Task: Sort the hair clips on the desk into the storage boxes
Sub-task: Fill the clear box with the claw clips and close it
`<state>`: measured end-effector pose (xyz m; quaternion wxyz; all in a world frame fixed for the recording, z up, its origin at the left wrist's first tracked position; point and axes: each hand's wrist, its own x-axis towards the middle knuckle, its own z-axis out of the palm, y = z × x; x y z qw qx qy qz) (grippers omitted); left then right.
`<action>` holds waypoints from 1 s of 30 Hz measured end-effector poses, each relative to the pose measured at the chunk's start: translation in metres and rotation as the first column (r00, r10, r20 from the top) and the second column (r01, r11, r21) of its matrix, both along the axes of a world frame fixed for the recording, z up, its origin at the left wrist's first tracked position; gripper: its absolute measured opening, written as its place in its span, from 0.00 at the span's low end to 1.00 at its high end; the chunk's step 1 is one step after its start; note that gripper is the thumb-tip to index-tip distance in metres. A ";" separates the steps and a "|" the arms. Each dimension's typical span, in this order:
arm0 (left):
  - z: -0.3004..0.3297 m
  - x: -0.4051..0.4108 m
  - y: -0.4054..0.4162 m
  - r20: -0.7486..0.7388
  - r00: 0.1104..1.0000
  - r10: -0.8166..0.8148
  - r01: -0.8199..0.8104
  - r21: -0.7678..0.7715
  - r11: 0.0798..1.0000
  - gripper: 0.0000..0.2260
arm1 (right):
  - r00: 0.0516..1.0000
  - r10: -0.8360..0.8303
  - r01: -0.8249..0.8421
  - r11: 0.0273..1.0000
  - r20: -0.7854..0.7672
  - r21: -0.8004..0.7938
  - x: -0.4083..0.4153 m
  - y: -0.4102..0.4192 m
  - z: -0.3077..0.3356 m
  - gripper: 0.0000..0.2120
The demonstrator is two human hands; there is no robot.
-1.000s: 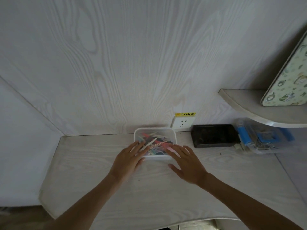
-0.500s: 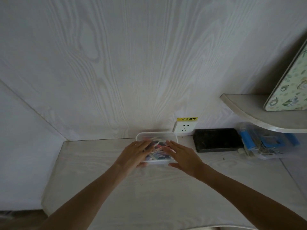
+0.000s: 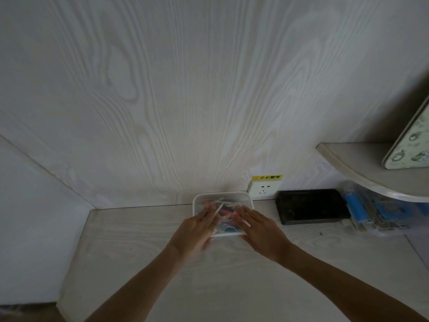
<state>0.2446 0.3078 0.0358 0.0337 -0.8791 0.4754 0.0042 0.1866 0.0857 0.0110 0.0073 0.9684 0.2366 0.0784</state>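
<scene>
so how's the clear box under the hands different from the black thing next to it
The clear box is see-through with a white rim and shows colourful hair clips inside; the black box is opaque, so its contents can't be seen. Both the left hand and right hand lie over the clear box, while nothing touches the black box. Both sit on the desk against the back wall.

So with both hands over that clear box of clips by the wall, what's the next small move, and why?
Probably draw the clear box toward the desk's near edge. Both the left hand and the right hand lie flat-fingered on it, gripping nothing, and it sits back against the wall beside the socket. The hair clips inside are jumbled, so closer reach would help sorting.
</scene>
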 end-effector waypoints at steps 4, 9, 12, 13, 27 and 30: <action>0.004 -0.001 0.003 -0.066 0.998 0.015 -0.015 0.002 1.000 0.33 | 0.999 -0.021 0.022 1.000 -0.038 0.010 -0.001 0.002 0.010 0.34; 0.018 -0.005 -0.003 -0.092 0.996 0.000 0.008 0.088 0.996 0.37 | 0.991 -0.061 0.067 0.996 -0.115 0.053 -0.010 0.000 0.020 0.32; 0.020 -0.009 -0.015 -0.079 0.997 -0.004 0.015 0.135 0.991 0.35 | 0.995 -0.029 0.030 1.000 -0.100 0.008 -0.022 -0.017 0.026 0.33; 0.018 -0.011 -0.022 -0.076 0.997 0.000 0.010 0.125 0.992 0.34 | 0.993 -0.036 0.035 0.999 -0.108 -0.008 -0.026 -0.024 0.027 0.34; 0.018 -0.009 -0.085 -0.144 0.987 0.074 -0.069 0.038 0.997 0.29 | 0.987 -0.006 0.005 1.000 -0.161 -0.009 -0.022 -0.082 0.041 0.38; 0.020 -0.010 -0.085 -0.139 0.988 0.072 -0.069 0.024 0.997 0.29 | 0.991 0.000 -0.001 1.000 -0.131 -0.004 -0.023 -0.084 0.039 0.40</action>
